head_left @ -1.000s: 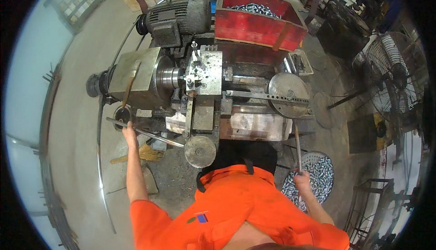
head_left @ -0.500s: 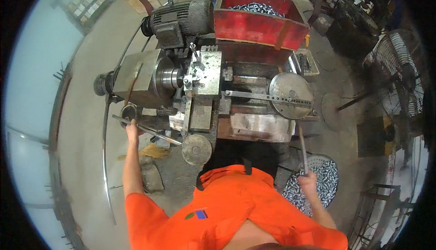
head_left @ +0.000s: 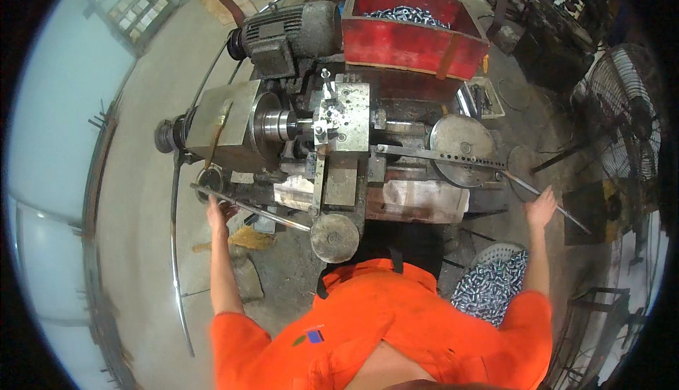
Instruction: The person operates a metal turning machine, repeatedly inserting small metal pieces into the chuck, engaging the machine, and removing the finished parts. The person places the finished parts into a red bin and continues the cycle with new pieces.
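My left hand [head_left: 218, 216] is at the end of a metal lever bar [head_left: 263, 213], its fingers curled at the bar just below its outer end. That bar runs to a round disc [head_left: 334, 238] at the near side of a lathe's cross slide [head_left: 344, 117]. Out to the right, my right hand [head_left: 541, 207] is closed around a second lever rod [head_left: 520, 180], which joins a flat bar with holes [head_left: 438, 156] over a larger round disc [head_left: 463, 142]. The steel chuck [head_left: 276, 125] faces the slide from the left.
A red bin [head_left: 414, 47] of small metal parts stands behind the machine beside a motor [head_left: 290, 32]. A basket heaped with similar parts [head_left: 489, 287] sits below my right arm. A fan [head_left: 622, 110] stands at the right; a broom [head_left: 251, 238] lies near my left forearm.
My right hand and its rod have swung up and outward to the right, away from over the basket. The cross slide and near disc have shifted slightly right. The whole view has shifted too.
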Action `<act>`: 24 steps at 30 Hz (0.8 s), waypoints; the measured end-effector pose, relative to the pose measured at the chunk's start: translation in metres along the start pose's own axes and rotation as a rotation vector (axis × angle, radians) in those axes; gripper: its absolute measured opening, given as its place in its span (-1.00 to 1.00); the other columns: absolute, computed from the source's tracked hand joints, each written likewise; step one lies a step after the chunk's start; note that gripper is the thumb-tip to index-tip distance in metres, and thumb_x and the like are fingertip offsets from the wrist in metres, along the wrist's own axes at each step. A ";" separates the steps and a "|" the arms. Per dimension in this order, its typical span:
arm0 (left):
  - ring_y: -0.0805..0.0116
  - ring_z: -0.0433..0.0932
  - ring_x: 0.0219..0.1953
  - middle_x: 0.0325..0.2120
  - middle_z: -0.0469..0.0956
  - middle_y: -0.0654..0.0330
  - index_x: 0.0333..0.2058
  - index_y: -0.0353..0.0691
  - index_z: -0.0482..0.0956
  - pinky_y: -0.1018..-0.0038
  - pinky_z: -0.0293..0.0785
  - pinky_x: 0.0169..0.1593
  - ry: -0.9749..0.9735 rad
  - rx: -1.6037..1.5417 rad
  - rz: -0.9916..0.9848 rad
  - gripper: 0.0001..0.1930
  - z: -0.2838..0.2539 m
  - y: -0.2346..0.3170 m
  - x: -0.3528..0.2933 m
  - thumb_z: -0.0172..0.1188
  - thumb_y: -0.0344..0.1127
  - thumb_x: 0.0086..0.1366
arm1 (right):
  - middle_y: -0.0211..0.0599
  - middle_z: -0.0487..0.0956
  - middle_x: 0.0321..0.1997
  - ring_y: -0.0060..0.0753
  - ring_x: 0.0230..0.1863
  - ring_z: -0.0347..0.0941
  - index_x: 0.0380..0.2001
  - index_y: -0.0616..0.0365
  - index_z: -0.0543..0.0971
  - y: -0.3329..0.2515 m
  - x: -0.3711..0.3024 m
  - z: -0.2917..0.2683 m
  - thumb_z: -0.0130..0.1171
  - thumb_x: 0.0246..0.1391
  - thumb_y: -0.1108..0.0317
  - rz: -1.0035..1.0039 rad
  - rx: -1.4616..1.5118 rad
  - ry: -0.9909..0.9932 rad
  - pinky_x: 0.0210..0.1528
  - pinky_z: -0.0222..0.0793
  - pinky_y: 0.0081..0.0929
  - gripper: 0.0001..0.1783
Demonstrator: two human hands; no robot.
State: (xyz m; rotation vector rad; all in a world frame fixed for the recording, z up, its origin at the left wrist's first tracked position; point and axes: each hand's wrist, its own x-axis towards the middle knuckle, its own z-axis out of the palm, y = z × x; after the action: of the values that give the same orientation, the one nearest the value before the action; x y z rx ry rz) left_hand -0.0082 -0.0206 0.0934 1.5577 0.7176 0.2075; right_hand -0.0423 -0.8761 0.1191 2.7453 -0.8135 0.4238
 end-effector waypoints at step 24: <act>0.02 0.56 -0.20 -0.27 0.56 -0.07 -0.16 -0.22 0.43 0.13 0.47 -0.15 -0.078 1.374 0.140 -0.50 0.032 -0.133 -0.003 0.06 0.11 0.14 | -0.01 0.57 -0.21 -0.04 -0.17 0.51 -0.21 0.23 0.56 -0.133 -0.057 -0.107 0.15 -0.39 0.41 -0.326 0.937 -0.195 -0.09 0.40 -0.33 -0.51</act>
State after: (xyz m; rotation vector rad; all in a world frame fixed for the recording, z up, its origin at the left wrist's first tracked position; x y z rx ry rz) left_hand -0.0346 -0.0547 -0.0365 2.8958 0.7020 -0.3382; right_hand -0.0349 -0.7064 0.1786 3.7401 -0.1733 0.5807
